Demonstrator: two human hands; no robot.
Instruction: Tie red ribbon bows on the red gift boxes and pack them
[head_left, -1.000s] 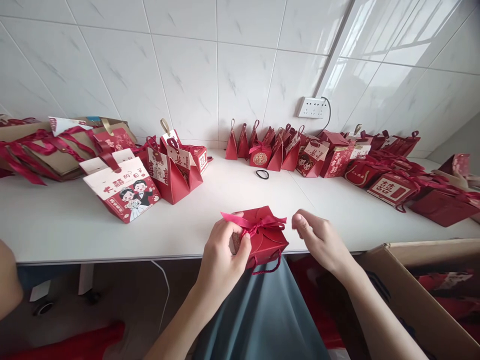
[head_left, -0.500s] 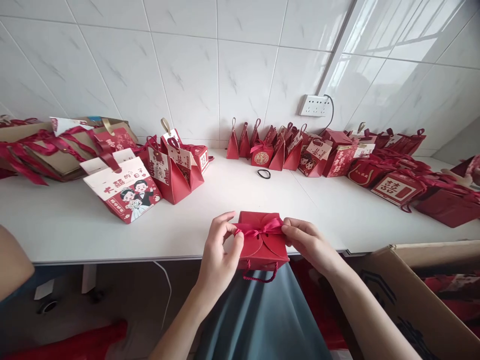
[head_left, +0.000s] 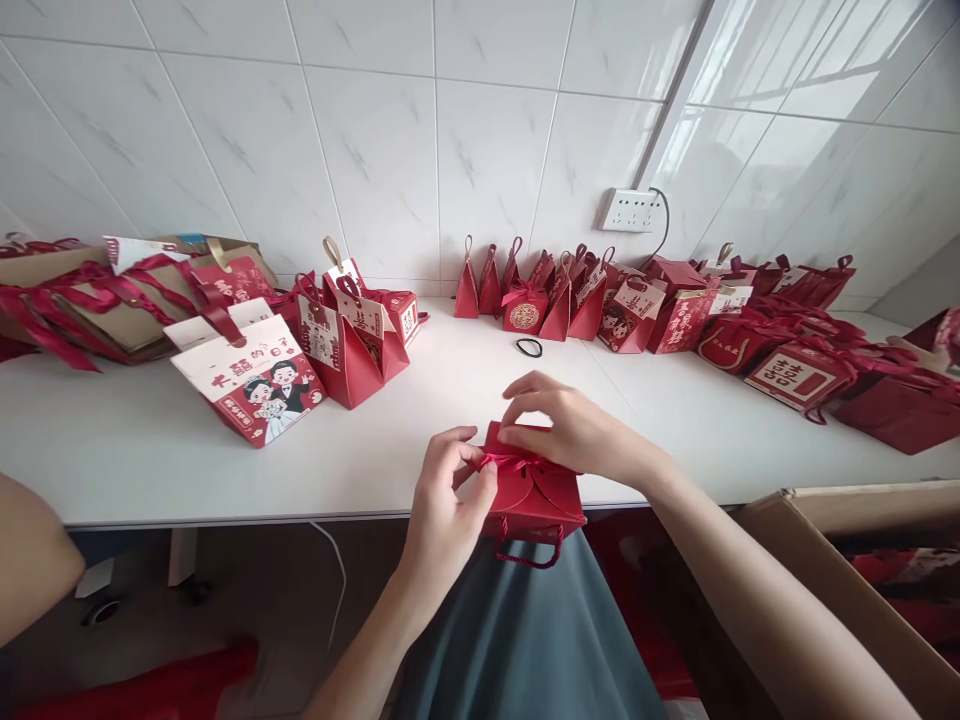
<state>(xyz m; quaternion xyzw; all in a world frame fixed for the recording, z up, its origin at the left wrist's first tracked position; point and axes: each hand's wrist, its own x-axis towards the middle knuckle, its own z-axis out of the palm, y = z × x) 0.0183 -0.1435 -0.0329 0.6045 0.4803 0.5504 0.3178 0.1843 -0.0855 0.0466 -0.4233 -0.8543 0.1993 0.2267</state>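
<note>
A small red gift box (head_left: 534,495) with curved top flaps sits at the table's front edge, partly over my lap. A red ribbon (head_left: 517,462) is tied in a bow across its top. My left hand (head_left: 450,475) pinches the bow's left end between thumb and finger. Reaching over the back of the box, my right hand (head_left: 551,420) has its fingers curled and closed near the upper left of the lid. What those fingertips hold, if anything, is hidden. On the near side hangs a twisted red cord handle (head_left: 530,562).
Red wedding favour boxes stand at left (head_left: 262,390), along the tiled wall (head_left: 525,310) and at right (head_left: 795,375). A black hair tie (head_left: 529,347) lies mid-table. An open cardboard carton (head_left: 795,520) stands front right. Another person's arm (head_left: 34,560) shows at left.
My right hand has left the bow's right side and moved up and left over the lid. My left hand keeps its pinch; the box has shifted slightly right.
</note>
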